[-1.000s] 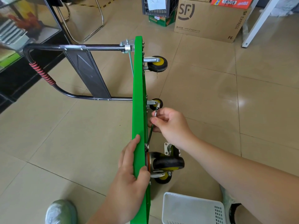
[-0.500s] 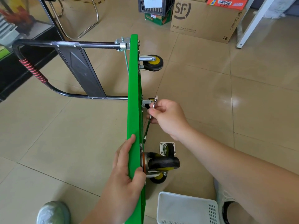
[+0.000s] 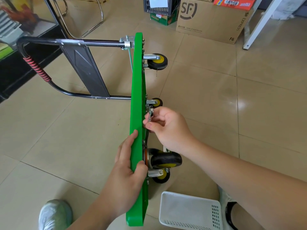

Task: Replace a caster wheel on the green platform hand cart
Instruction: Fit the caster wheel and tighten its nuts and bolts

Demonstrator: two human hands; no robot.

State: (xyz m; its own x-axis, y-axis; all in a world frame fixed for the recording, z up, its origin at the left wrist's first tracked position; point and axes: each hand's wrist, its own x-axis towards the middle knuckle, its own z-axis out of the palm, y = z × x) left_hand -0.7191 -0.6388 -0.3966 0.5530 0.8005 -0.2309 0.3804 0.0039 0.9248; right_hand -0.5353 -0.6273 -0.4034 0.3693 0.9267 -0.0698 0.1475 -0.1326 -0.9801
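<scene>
Fingers (image 3: 127,146) of the left hand (image 3: 126,171) curl round the edge of the cart (image 3: 137,97), which stands on its side on the floor (image 3: 216,113). The right hand (image 3: 167,128) pinches a wrench (image 3: 150,112) at the underside, beside the near caster (image 3: 166,159).

Steadying green plastic platform cart (image 3: 137,97), stood on edge on beige tiled floor (image 3: 66,146), with left grip (image 3: 127,165) clasped over its upper rim; pinching slim silver metal wrench (image 3: 150,112) against underside with right grip (image 3: 167,128), near black-and-yellow caster wheel (image 3: 166,160).

Glossy green plastic deck (image 3: 137,97); shiny metal wrench (image 3: 150,113).
</scene>
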